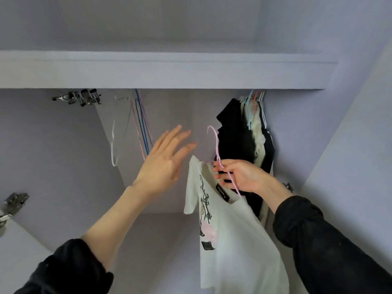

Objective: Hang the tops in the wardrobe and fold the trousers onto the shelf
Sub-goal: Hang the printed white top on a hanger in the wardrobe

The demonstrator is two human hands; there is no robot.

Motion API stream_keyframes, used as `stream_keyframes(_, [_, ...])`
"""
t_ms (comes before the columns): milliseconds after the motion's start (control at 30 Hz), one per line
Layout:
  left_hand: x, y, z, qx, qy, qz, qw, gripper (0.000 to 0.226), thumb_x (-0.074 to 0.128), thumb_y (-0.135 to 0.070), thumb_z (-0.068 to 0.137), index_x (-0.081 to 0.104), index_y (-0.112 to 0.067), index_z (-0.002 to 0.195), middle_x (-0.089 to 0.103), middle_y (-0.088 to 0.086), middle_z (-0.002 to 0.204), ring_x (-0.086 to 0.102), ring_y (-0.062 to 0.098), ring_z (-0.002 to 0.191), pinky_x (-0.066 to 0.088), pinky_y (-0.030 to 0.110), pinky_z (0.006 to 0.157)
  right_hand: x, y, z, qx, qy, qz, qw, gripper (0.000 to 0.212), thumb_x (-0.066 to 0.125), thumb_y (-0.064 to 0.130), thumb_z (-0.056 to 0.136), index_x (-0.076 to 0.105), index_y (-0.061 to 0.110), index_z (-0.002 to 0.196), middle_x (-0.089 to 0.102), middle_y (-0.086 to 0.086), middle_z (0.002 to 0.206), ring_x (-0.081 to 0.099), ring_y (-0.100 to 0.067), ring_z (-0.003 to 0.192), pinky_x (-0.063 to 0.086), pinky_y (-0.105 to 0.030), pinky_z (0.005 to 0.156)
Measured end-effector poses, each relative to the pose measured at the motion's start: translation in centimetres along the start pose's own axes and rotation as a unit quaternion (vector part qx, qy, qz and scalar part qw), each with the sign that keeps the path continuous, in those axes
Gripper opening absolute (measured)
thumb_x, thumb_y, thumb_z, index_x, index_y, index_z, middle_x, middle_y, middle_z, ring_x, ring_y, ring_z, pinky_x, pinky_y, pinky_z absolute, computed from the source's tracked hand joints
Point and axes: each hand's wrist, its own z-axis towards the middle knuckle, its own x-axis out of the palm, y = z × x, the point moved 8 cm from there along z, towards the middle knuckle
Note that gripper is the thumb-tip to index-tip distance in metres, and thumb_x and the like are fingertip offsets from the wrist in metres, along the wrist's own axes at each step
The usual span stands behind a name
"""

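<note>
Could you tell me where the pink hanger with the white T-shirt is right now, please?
In the head view, right of centre, the pink hanger is gripped by the right hand, with the white T-shirt draped below, just left of the hanging dark clothes.

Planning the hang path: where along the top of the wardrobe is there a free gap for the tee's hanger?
Free: the stretch between the empty hangers on the left and the dark hung clothes on the right; the open left hand reaches into it. Crowded: the right corner. The right hand holds the pink hanger bearing the white tee.
</note>
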Motion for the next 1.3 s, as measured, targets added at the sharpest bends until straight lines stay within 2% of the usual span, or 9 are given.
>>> stream_keyframes(100, [-3.6,-0.2,3.4,0.031,-0.075,0.091,0.993,0.089,0.06,0.017,0.062,0.033,-0.013,0.142,0.024,0.015,0.15,0.01,0.039,0.142,0.012,0.057,0.114,0.1,3.5,0.1,-0.046,-0.005,0.034,0.998,0.032,0.035,-0.007,0.092,0.062,0.006,0.103,0.062,-0.007,0.097,0.061,-0.021,0.087,0.05,-0.032,0.067])
stream_keyframes(200, [-5.3,0.6,5.6,0.024,-0.118,0.161,0.98,0.094,0.059,0.013,0.064,0.023,-0.015,0.146,0.015,0.011,0.153,-0.001,0.038,0.143,0.002,0.06,0.112,0.3,5.7,0.7,-0.075,-0.004,0.059,0.995,0.035,0.033,-0.008,0.094,0.057,0.006,0.115,0.06,-0.006,0.103,0.06,-0.02,0.088,0.051,-0.03,0.065])
stream_keyframes(400, [-5.1,3.9,7.8,-0.012,-0.135,0.216,0.967,0.109,0.061,0.014,0.055,0.016,-0.017,0.148,0.013,0.011,0.153,0.007,0.039,0.14,0.008,0.066,0.106,-1.3,9.4,3.4,-0.116,-0.046,0.13,0.984,0.041,0.033,-0.008,0.097,0.047,0.005,0.133,0.059,-0.007,0.109,0.059,-0.024,0.092,0.059,-0.031,0.06])
stream_keyframes(567, [-4.3,4.5,8.1,-0.001,-0.15,0.226,0.962,0.112,0.061,0.012,0.056,0.008,-0.022,0.149,0.007,0.007,0.156,-0.006,0.033,0.145,-0.002,0.062,0.108,-2.7,12.5,5.8,-0.154,-0.052,0.199,0.966,0.042,0.033,-0.009,0.097,0.045,0.007,0.134,0.056,-0.007,0.114,0.057,-0.026,0.098,0.057,-0.042,0.065])
stream_keyframes(633, [-4.2,4.5,8.1,0.004,-0.161,0.233,0.959,0.112,0.06,0.012,0.057,0.007,-0.022,0.15,0.002,0.006,0.156,-0.01,0.029,0.145,-0.006,0.06,0.109,-3.0,13.8,6.4,-0.173,-0.051,0.22,0.959,0.038,0.034,-0.009,0.096,0.048,0.005,0.129,0.055,-0.009,0.114,0.057,-0.027,0.098,0.058,-0.044,0.065])
stream_keyframes(767, [-3.9,4.6,8.1,0.005,-0.174,0.245,0.954,0.114,0.058,0.011,0.058,0.001,-0.023,0.151,-0.01,0.003,0.159,-0.01,0.029,0.145,-0.005,0.061,0.11,-3.6,15.7,8.0,-0.191,-0.054,0.243,0.949,0.024,0.035,-0.011,0.095,0.054,0.004,0.098,0.055,-0.015,0.107,0.057,-0.031,0.097,0.057,-0.05,0.072])
stream_keyframes(967, [-4.0,4.5,8.0,0.006,-0.183,0.254,0.95,0.111,0.055,0.008,0.06,0.002,-0.023,0.151,-0.015,0.002,0.158,-0.01,0.029,0.145,-0.005,0.061,0.111,-4.6,16.3,10.2,-0.184,-0.084,0.232,0.951,0.029,0.031,-0.014,0.094,0.055,0.003,0.096,0.057,-0.018,0.1,0.059,-0.032,0.089,0.058,-0.046,0.054])
stream_keyframes(1167, [-3.9,4.6,8.0,0.0,-0.186,0.263,0.947,0.11,0.055,0.007,0.061,0.001,-0.023,0.151,-0.015,0.002,0.158,-0.01,0.03,0.145,-0.004,0.062,0.111,-5.7,15.6,11.5,-0.176,-0.108,0.209,0.956,0.025,0.035,-0.009,0.096,0.053,0.006,0.09,0.057,-0.015,0.1,0.059,-0.03,0.09,0.056,-0.049,0.07])
stream_keyframes(1300, [-4.0,4.6,8.0,-0.004,-0.185,0.267,0.946,0.109,0.055,0.007,0.061,0.002,-0.023,0.151,-0.016,0.002,0.158,-0.01,0.03,0.145,-0.004,0.062,0.11,-7.0,16.3,11.7,-0.171,-0.144,0.137,0.965,0.019,0.034,0.0,0.1,0.052,0.009,0.101,0.056,-0.018,0.116,0.053,-0.034,0.115,0.05,-0.044,0.084])
